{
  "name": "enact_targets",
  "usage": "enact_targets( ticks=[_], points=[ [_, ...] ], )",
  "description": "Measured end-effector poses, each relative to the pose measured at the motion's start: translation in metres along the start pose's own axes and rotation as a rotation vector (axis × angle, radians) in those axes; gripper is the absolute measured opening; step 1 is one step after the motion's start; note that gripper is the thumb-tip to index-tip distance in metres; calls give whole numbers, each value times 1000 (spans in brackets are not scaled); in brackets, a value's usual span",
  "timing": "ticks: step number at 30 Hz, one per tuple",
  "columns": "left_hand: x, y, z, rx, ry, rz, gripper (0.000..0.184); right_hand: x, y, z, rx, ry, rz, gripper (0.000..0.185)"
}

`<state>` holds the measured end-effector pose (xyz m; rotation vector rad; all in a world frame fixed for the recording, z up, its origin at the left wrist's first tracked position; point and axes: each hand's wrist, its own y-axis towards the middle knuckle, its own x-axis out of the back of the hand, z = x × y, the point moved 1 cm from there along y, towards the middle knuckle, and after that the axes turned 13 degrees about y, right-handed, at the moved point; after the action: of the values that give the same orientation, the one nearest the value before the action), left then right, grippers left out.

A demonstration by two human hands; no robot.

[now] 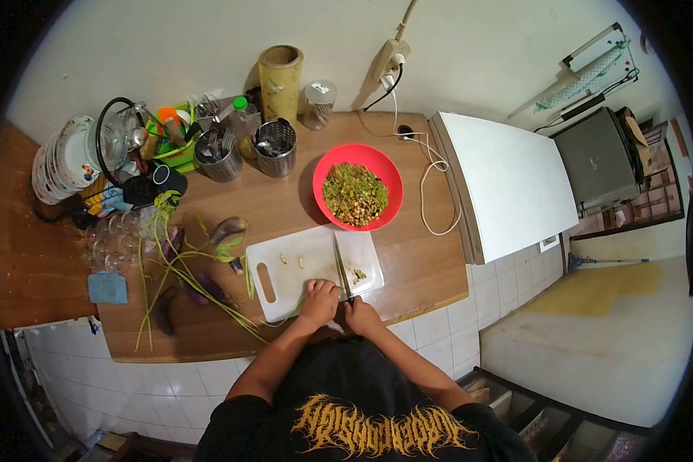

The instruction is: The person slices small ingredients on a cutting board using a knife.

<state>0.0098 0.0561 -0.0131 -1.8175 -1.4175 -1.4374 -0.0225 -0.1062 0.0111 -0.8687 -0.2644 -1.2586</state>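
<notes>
My right hand (362, 316) grips the handle of a kitchen knife (341, 262), whose blade lies across the white cutting board (292, 266) and points away from me. Close to the blade, my left hand (320, 301) rests on the board's near edge with its fingers curled. What those fingers hold is hidden, though a thin green stem shows beside them. Small green cut pieces (359, 274) lie right of the blade, and a few pale bits (282, 259) left of it. Beyond the board stands a red bowl (393, 173) of chopped green and brown vegetables.
Long green stems (185, 269) and several eggplants (229, 229) lie on the wooden table (285, 208) at left. Behind them are cutlery holders (276, 146), stacked plates (58, 162) and a blue cloth (108, 287). A white cable (422, 192) and a white freezer-like box (508, 185) are at right.
</notes>
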Motion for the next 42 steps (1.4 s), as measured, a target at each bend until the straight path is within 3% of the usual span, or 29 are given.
enact_targets(
  ticks=[12, 19, 23, 30, 33, 36, 42],
  points=[
    [4, -2, 1, -17, 44, 70, 15, 7, 0, 23, -113, -106, 88, 40],
    [0, -5, -3, 5, 51, 38, 13, 6, 8, 10, 78, -138, 12, 36],
    [0, -4, -6, 0, 77, 43, 13, -1, 6, 10, -54, -135, 101, 38],
    [-4, -6, -6, 10, 89, 15, 13, 11, 11, 6, 41, -146, 109, 39],
    [-5, -5, -6, 27, 84, 65, 19, 5, 6, 4, 55, -102, 110, 39],
    [-10, -9, -3, 75, 47, 6, 37, 5, 11, -2, 92, -59, 120, 38],
    [-11, -9, -7, 130, 29, 0, 35, 10, 11, 3, 113, -94, 138, 37]
  ],
)
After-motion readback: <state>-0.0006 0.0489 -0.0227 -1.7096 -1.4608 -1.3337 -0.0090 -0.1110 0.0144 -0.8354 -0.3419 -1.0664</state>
